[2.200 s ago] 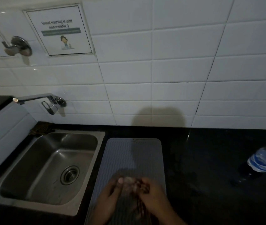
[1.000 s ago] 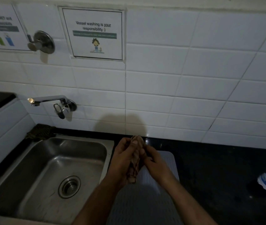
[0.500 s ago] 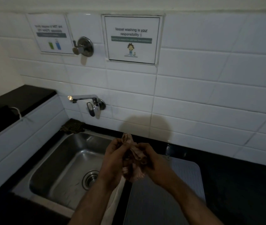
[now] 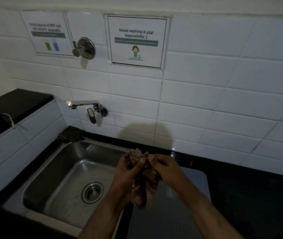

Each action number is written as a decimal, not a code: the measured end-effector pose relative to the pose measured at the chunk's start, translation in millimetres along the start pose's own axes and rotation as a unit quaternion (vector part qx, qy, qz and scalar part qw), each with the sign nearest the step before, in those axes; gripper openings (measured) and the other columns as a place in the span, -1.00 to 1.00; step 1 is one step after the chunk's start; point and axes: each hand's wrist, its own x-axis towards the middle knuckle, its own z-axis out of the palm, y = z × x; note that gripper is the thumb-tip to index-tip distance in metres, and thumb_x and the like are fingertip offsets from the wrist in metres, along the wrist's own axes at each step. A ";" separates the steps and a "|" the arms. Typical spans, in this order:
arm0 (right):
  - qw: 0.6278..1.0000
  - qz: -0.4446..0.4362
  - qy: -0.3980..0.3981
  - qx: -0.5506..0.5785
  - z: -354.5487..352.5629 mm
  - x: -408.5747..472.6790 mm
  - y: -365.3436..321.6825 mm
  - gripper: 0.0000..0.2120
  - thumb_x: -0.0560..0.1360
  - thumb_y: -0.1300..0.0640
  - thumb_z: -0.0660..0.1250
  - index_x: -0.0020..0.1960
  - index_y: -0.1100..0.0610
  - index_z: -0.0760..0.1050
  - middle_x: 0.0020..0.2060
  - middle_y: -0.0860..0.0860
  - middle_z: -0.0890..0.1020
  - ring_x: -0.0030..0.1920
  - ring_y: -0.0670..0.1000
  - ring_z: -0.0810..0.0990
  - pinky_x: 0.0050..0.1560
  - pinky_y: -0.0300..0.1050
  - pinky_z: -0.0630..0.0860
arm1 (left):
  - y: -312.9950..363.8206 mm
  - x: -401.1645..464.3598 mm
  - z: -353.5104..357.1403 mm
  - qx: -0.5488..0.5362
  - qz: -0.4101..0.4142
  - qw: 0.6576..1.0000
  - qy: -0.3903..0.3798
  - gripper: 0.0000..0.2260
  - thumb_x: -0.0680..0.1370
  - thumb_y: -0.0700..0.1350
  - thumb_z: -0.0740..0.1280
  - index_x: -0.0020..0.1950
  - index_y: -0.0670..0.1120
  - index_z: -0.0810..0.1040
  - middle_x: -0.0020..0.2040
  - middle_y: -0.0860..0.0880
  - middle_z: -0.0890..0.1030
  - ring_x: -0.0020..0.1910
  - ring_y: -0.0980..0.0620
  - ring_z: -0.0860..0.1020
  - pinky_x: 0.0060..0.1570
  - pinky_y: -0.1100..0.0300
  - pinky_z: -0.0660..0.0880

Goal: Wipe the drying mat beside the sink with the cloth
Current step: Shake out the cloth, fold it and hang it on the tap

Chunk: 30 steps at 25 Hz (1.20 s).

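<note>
A brown patterned cloth (image 4: 143, 190) hangs bunched between both hands, above the right rim of the sink. My left hand (image 4: 128, 171) grips its upper left part and my right hand (image 4: 165, 167) pinches its upper right part. The grey ribbed drying mat (image 4: 185, 209) lies flat on the black counter just right of the sink, below and to the right of the cloth. My forearms hide the mat's left edge.
A steel sink (image 4: 64, 176) with a round drain (image 4: 92, 192) sits on the left. A wall tap (image 4: 87, 106) juts out above it. A dark scrubber (image 4: 71, 133) rests at the sink's back corner. Black counter (image 4: 258, 195) extends right; a raised ledge (image 4: 14, 102) is on the left.
Both hands lifted the cloth off the mat and carried it left toward the sink's edge. The view swung left, and the water bottle dropped out of sight.
</note>
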 end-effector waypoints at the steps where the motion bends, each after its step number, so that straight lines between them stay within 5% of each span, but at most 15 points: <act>1: 0.997 0.026 -0.009 0.074 -3.8 -3.4 -3.6 -0.62 0.58 -0.11 0.31 0.02 0.21 0.67 -0.26 -0.02 0.69 -0.21 -0.03 0.67 -0.12 -0.08 0.58 | -0.4 2.8 0.6 0.005 0.006 1.000 -0.007 -0.70 0.54 -0.39 0.33 0.26 -0.36 0.45 0.12 -0.33 0.65 0.02 -0.16 0.68 -0.13 0.14 0.62; 4: 0.986 0.046 0.006 0.161 -13.5 -5.5 -8.6 -0.71 0.61 0.03 0.31 0.06 0.21 0.69 -0.04 0.19 0.73 0.03 0.19 0.71 0.09 0.08 0.62 | -1.9 9.8 1.0 0.060 0.014 0.998 -0.021 -0.74 0.55 -0.35 0.34 0.23 -0.38 0.50 0.10 -0.35 0.65 0.07 -0.27 0.65 -0.07 0.08 0.65; 9: 0.996 0.014 0.019 0.083 -0.8 4.1 -5.2 -0.69 0.60 -0.03 0.27 0.07 0.16 0.68 -0.03 0.10 0.74 0.04 0.09 0.70 0.03 -0.09 0.63 | -2.3 10.6 6.1 0.137 0.082 0.987 0.023 -0.79 0.63 -0.16 0.27 0.14 -0.22 0.63 0.03 -0.20 0.71 0.08 -0.21 0.66 0.14 -0.10 0.58; 11: 0.992 0.019 -0.024 0.125 -1.1 1.5 6.2 -0.54 0.57 -0.16 0.26 0.27 0.15 0.58 0.15 0.06 0.69 0.17 0.05 0.65 0.13 -0.11 0.59 | 4.0 14.4 0.0 0.146 0.111 0.983 0.028 -0.77 0.65 -0.09 0.24 0.12 -0.18 0.63 0.03 -0.17 0.71 0.06 -0.14 0.67 0.14 -0.08 0.57; 13: 0.992 0.022 -0.121 0.024 -6.9 -7.0 21.2 -0.31 0.47 -0.30 0.35 0.50 -0.02 0.36 0.36 -0.18 0.54 0.36 -0.09 0.50 0.33 -0.10 0.48 | 12.3 13.8 -0.2 0.107 0.110 0.988 0.003 -0.72 0.65 -0.04 0.23 0.12 -0.23 0.60 0.04 -0.21 0.68 0.04 -0.13 0.65 0.12 -0.04 0.57; 15: 0.971 0.030 -0.217 -0.092 4.5 -12.2 27.5 -0.43 0.46 -0.05 0.51 0.42 -0.12 0.44 0.23 -0.35 0.58 0.24 -0.28 0.54 0.32 -0.17 0.48 | 20.1 14.0 5.7 0.007 0.068 0.998 0.000 -0.68 0.62 -0.03 0.22 0.09 -0.29 0.56 0.00 -0.23 0.67 0.00 -0.10 0.67 0.05 0.08 0.60; 17: 0.972 0.016 -0.225 -0.066 28.3 -7.6 25.0 -0.46 0.42 0.28 0.54 0.36 0.16 0.50 0.16 -0.14 0.66 0.12 -0.22 0.62 0.22 -0.10 0.56 | 26.8 17.4 8.9 -0.090 -0.005 0.996 0.017 -0.60 0.52 0.08 0.23 -0.05 -0.27 0.57 -0.17 -0.18 0.67 -0.18 -0.06 0.67 -0.12 0.14 0.63; 18: 0.980 -0.005 -0.192 -0.051 38.8 -2.1 19.5 -0.32 0.38 0.32 0.56 0.44 0.21 0.39 0.28 -0.06 0.59 0.22 -0.18 0.59 0.25 -0.11 0.54 | 30.9 21.0 5.8 -0.110 -0.020 0.993 0.021 -0.60 0.47 0.13 0.27 -0.12 -0.24 0.56 -0.25 -0.15 0.65 -0.26 -0.04 0.66 -0.18 0.15 0.63; 20: 0.985 -0.050 -0.144 -0.087 46.6 15.6 13.6 -0.13 0.33 0.13 0.63 0.51 0.03 0.25 0.34 -0.05 0.53 0.29 -0.12 0.55 0.27 -0.10 0.53 | 40.8 28.7 -8.9 -0.055 0.012 0.998 0.028 -0.67 0.42 0.07 0.35 -0.16 -0.22 0.54 -0.29 -0.11 0.65 -0.28 0.00 0.66 -0.21 0.16 0.63; 22: 0.975 -0.059 -0.137 -0.163 35.4 30.4 14.6 -0.23 0.32 -0.07 0.61 0.41 -0.13 0.30 0.19 -0.07 0.61 0.09 -0.17 0.64 0.09 -0.07 0.62 | 49.9 30.7 -23.7 0.029 0.064 0.997 0.028 -0.77 0.47 -0.07 0.38 -0.16 -0.26 0.56 -0.26 -0.13 0.67 -0.23 -0.01 0.67 -0.18 0.14 0.63; 26: 0.949 -0.103 -0.170 -0.247 15.4 39.5 15.0 -0.20 0.43 0.02 0.48 0.52 -0.22 0.10 0.29 -0.07 0.47 0.22 -0.12 0.53 0.31 -0.05 0.48 | 50.9 31.2 -37.7 0.025 0.076 0.993 0.092 -0.75 0.55 -0.05 0.35 -0.27 -0.11 0.68 -0.25 -0.13 0.68 -0.23 -0.04 0.66 -0.18 0.10 0.62; 28: 0.947 -0.132 -0.195 -0.219 22.2 31.2 8.8 -0.33 0.51 -0.15 0.39 0.52 -0.23 0.16 0.31 -0.15 0.43 0.30 -0.22 0.44 0.36 -0.19 0.37 | 49.4 31.0 -32.9 0.023 0.091 0.990 0.107 -0.69 0.57 -0.02 0.35 -0.20 -0.26 0.61 -0.25 -0.23 0.60 -0.25 -0.12 0.59 -0.20 0.07 0.58; 30: 0.968 -0.137 -0.160 -0.136 34.2 23.3 1.6 -0.46 0.54 -0.35 0.19 0.44 -0.15 0.35 0.28 -0.03 0.50 0.31 -0.12 0.49 0.30 -0.20 0.42 | 46.7 30.7 -26.4 0.060 0.114 0.986 0.103 -0.59 0.55 0.02 0.37 -0.14 -0.37 0.54 -0.20 -0.25 0.55 -0.21 -0.15 0.52 -0.15 -0.03 0.51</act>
